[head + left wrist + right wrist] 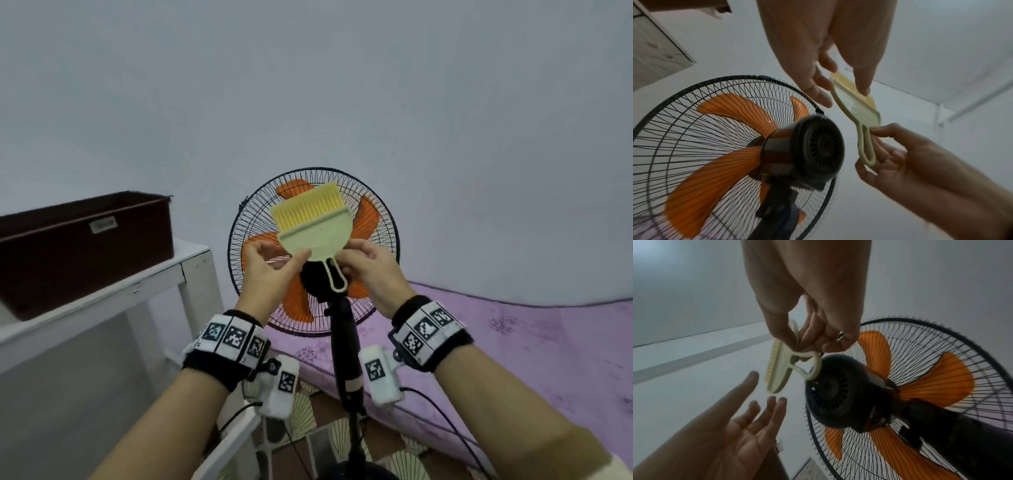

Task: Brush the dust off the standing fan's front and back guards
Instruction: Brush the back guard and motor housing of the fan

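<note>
The standing fan [253, 219] has black wire guards and orange blades, and its dark motor housing [818, 146] faces me. I hold a pale green brush [310, 236] with yellow bristles upright in front of the back guard. My right hand [346, 257] pinches the brush where the body meets its loop handle [809, 368]. My left hand [294, 257] has straight fingers at the brush's lower left edge. In the right wrist view the left hand [764, 395] shows an open palm, with a small gap to the brush [777, 374].
A dark brown box [85, 246] sits on a white table [191, 263] at the left. A purple-sheeted bed [513, 342] lies to the right. The fan's black pole [346, 342] rises between my wrists over a patterned floor mat [308, 411]. A plain wall stands behind.
</note>
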`<act>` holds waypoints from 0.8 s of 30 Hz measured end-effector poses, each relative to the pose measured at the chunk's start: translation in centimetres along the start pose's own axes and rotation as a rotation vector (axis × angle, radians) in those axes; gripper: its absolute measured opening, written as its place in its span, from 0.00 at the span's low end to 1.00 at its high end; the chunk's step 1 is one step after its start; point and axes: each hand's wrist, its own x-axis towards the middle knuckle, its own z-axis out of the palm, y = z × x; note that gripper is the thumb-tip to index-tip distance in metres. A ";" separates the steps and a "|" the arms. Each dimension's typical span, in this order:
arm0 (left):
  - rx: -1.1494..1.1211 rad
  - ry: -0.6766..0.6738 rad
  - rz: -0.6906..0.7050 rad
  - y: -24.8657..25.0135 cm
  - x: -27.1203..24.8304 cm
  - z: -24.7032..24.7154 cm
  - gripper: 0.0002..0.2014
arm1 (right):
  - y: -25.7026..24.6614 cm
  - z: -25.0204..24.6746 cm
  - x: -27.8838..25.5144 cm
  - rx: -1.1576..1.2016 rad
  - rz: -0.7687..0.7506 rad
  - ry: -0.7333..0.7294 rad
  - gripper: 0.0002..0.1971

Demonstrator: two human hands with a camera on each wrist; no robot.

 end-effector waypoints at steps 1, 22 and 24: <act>-0.074 -0.012 -0.035 0.1 0.5 -0.2 0.22 | -0.2 0.4 0.2 -0.024 -0.003 -0.043 0.12; 0.253 -0.026 -0.007 -11.4 3.5 -10.0 0.18 | 3.4 -7.1 14.2 -0.738 0.080 0.319 0.73; 0.246 -0.055 -0.039 -12.3 2.8 -9.5 0.17 | 3.1 -7.0 14.3 -0.763 0.070 0.308 0.67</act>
